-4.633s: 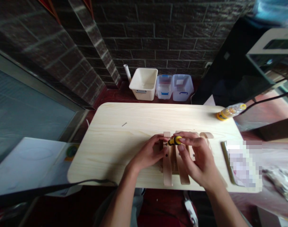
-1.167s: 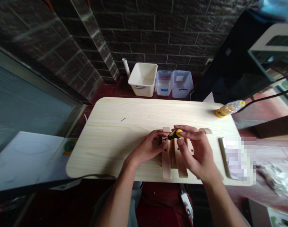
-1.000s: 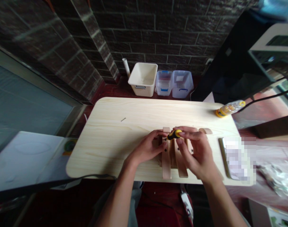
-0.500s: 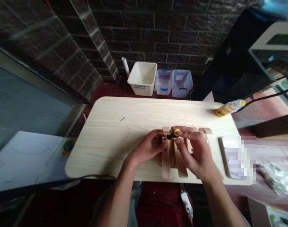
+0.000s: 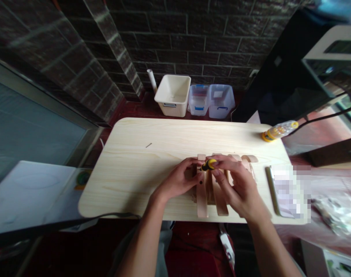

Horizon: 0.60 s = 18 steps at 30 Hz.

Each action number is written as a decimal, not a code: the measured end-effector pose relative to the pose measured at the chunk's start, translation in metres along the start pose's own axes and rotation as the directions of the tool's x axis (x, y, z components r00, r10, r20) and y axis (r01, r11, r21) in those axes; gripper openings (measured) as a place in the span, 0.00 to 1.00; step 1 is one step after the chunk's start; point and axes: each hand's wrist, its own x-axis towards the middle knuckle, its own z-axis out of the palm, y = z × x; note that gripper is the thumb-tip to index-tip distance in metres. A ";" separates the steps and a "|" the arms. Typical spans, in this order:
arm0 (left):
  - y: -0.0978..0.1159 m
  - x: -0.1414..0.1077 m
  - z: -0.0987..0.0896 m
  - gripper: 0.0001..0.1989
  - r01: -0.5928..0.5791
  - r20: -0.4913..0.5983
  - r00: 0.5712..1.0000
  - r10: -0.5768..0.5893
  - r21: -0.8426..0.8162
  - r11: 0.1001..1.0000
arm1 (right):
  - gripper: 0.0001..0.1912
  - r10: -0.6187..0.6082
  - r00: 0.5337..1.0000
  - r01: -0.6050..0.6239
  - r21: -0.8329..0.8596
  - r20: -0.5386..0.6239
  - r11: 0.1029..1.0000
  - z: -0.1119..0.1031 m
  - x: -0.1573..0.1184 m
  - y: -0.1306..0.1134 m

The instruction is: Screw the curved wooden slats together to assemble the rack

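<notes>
A short screwdriver (image 5: 209,164) with a yellow and black handle is pinched in the fingers of my right hand (image 5: 239,182). Its tip points left and down at the leftmost slat of a wooden slatted piece (image 5: 202,202), near a dark screw head. My left hand (image 5: 178,181) grips that slat from the left side, thumb and fingers on either side of the screwdriver tip. Another dark screw head (image 5: 201,182) sits lower on the same slat. My right hand hides much of the other slats.
A dark screw or thin rod (image 5: 148,145) lies on the pale table (image 5: 120,169). A clear bottle with a yellow base (image 5: 275,132) stands at the back right, a booklet-like pad (image 5: 282,192) at the right. Beyond the table are a cream bin (image 5: 175,105) and two clear boxes (image 5: 221,102).
The screwdriver handle has turned and tilted slightly in my right fingers. My left hand stays on the slat; the whole view has shifted very slightly.
</notes>
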 end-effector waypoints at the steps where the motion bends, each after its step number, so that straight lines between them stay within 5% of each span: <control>1: 0.000 0.000 0.000 0.18 0.000 -0.001 1.000 0.000 0.001 1.000 | 0.23 -0.004 1.000 0.004 -0.003 0.002 1.000 0.000 0.000 0.000; 18: 0.004 0.000 0.000 0.17 -0.015 -0.017 1.000 0.014 -0.020 1.000 | 0.25 -0.062 0.998 0.062 -0.089 0.001 0.994 -0.002 0.001 0.002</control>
